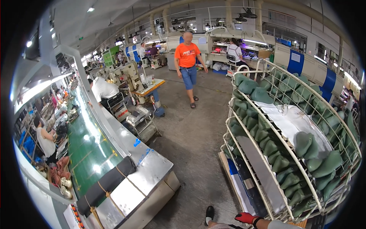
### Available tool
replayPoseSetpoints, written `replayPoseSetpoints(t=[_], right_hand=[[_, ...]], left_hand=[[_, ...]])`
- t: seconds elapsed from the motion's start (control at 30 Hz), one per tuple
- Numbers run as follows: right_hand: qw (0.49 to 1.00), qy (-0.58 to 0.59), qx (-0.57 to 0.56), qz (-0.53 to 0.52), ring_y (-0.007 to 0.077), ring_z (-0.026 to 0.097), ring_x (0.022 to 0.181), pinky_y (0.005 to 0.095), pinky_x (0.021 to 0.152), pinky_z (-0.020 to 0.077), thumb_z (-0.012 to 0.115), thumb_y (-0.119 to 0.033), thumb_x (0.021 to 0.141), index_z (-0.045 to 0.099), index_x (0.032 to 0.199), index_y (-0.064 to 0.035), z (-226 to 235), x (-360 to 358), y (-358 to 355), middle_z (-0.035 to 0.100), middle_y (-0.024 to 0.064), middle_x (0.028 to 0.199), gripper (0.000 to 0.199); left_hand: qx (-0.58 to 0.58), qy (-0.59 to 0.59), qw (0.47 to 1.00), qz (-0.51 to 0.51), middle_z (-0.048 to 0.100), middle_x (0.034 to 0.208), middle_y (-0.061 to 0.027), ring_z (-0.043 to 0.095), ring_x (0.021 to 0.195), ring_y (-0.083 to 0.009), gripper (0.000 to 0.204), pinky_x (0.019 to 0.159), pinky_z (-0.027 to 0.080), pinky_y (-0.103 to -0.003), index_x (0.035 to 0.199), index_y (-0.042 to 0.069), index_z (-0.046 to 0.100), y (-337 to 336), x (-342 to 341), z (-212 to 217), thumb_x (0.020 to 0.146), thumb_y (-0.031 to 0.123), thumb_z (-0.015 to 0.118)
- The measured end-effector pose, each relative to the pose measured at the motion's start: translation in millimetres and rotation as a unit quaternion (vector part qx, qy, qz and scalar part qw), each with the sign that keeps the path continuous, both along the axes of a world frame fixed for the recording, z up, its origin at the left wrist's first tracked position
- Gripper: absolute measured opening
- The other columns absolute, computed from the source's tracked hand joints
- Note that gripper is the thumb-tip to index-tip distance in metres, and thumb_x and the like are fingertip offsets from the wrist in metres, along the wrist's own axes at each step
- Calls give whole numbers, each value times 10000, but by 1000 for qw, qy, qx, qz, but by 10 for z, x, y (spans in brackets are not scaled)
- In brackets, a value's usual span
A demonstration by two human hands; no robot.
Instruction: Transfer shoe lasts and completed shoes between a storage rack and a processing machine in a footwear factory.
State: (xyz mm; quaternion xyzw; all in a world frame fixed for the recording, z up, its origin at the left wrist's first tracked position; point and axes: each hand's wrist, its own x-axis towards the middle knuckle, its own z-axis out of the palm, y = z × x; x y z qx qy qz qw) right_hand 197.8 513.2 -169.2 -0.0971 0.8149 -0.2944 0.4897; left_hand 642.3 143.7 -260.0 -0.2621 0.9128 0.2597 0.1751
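My right hand [246, 218], in a red and black glove, is at the lower edge beside the near end of a white metal rack [267, 164]. Its fingers look curled together; whatever they may hold is hidden. Green shoe lasts [280, 163] fill the rack's tilted shelves in rows, with more lying on the top tier. White sheets [272, 114] lie among the lasts up there. Lower down, the rack carries a grey board [259, 168] and flat blue and white pieces [237, 183]. My left hand is out of view.
A person in an orange shirt [187, 55] stands in the aisle [187, 133] ahead. On the left runs a green conveyor belt [91, 152] with a metal end table [145, 171]. A sewing machine [131, 78] and a seated person [105, 89] are beyond it.
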Motion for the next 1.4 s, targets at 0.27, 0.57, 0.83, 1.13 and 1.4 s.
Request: replayPoseSetpoints(t=[0.27, 0.57, 0.83, 1.13, 1.4], right_hand=[[998, 66, -13, -1, 316, 684, 957, 422, 878, 508, 598, -517, 875, 743, 936, -83, -142, -1005, -645, 738, 124, 911, 461], [972, 165, -69, -151, 252, 701, 810, 382, 766, 526, 620, -429, 888, 734, 947, -98, 434, -1253, -1156, 731, 80, 817, 355], [870, 97, 173, -452, 334, 676, 1000, 422, 893, 521, 645, -460, 827, 728, 1071, -71, 225, 434, -526, 719, 179, 1059, 467], [512, 174, 355, -762, 399, 648, 1044, 464, 896, 515, 662, -454, 827, 339, 1449, -39, 2039, 2182, -1454, 681, 216, 1108, 814], [33, 158, 514, -843, 426, 633, 1091, 473, 942, 491, 611, -414, 818, 201, 1508, 80, 3310, 4414, -1709, 650, 306, 1156, 942]], left_hand=[[3, 84, 995, 58, 652, 973, -253, 629, 782, -434, 283, 667, 485, -555, 1088, 57, 625, -583, -984, 95, 965, 288, 517], [173, 125, 969, 122, 613, 775, -117, 564, 702, -249, 284, 609, 433, -421, 998, 66, 650, -1592, -2801, 712, 999, 311, 507], [28, 66, 855, -513, 642, 1108, -165, 605, 964, -288, 514, 794, 489, -420, 1390, 8, 475, -2970, -4913, -92, 986, 324, 511], [196, -92, 634, -743, 637, 1086, -155, 597, 954, -276, 401, 804, 495, -405, 1276, 26, 512, -3103, -6653, -186, 981, 298, 514], [243, -195, 596, -740, 645, 1038, -143, 599, 904, -275, 270, 787, 497, -391, 1122, 43, 574, -2784, -6755, -62, 977, 264, 517]])
